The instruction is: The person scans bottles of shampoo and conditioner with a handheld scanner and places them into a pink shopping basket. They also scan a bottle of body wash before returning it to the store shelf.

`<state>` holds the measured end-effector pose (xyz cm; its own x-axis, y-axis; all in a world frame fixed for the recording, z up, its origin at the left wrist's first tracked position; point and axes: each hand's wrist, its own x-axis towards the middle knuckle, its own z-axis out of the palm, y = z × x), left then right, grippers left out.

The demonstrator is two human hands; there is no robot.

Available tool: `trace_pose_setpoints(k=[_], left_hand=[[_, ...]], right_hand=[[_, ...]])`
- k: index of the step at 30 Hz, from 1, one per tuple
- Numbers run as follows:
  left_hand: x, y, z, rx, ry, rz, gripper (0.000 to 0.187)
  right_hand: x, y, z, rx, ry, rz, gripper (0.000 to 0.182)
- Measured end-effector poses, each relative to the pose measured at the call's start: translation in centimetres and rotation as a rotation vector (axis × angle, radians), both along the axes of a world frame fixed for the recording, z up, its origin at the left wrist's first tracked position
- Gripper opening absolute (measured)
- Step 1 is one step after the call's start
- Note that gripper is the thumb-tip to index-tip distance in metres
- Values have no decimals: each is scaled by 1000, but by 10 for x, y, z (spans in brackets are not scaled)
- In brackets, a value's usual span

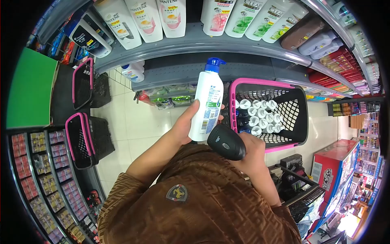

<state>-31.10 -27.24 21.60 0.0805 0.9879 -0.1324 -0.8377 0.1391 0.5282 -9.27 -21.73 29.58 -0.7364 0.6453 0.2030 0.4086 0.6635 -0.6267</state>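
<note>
My left hand point(183, 124) is wrapped round a white pump bottle point(206, 91) with a blue pump head, held up in front of me. Its back label, with small print and a barcode, faces me. In my right hand point(252, 151) is a black barcode scanner point(226, 142), its front end close to the lower part of the bottle. Just beyond that hand is a black shopping basket point(301, 118) with a pink rim, holding several bottles with white caps point(260, 114) and a few dark blue ones partly hidden behind my hand.
Ahead runs a grey shelf point(170, 45) with several shampoo bottles point(142, 20) on its upper level. One white bottle point(133, 72) stands at the lower shelf's left end. Two more black baskets point(103, 136) with pink handles are at left. A red freezer point(331, 162) stands at right.
</note>
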Motion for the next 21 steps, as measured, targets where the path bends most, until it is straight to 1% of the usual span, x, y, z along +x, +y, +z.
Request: trace_pose_setpoints(k=[5,8,10,11,13,14,15,17,18,19,21], left_hand=[[5,-6,-3,3,-17,7,73],[10,-9,-1,-6,16,27,73],[11,-11,-10,18,-60,11,72],[10,-12,-13,21,-52,25,72],[7,-17,-21,-65,-73,-57,68],[7,-19,-34,-147,-90,-31,65],[9,-21,-44,-150,-83,-17,65],[13,-22,-67,-283,488,245,66],[9,-23,-82,-347,619,336,72],[2,-22,-83,-349,624,335,72],[-14,-22,-86,-358,966,410,79]], right_hand=[[1,0,-3,22,5,41,29],[2,1,-4,42,8,60,29],[7,3,-7,16,7,42,30],[10,4,-13,19,14,56,30],[19,11,-26,21,165,-14,33],[24,14,-27,57,188,-34,39],[36,19,-51,-21,103,-127,43],[54,33,-89,27,46,-208,41],[66,39,-108,21,49,-207,41],[78,45,-127,60,41,-236,37],[102,53,-155,88,29,-270,34]])
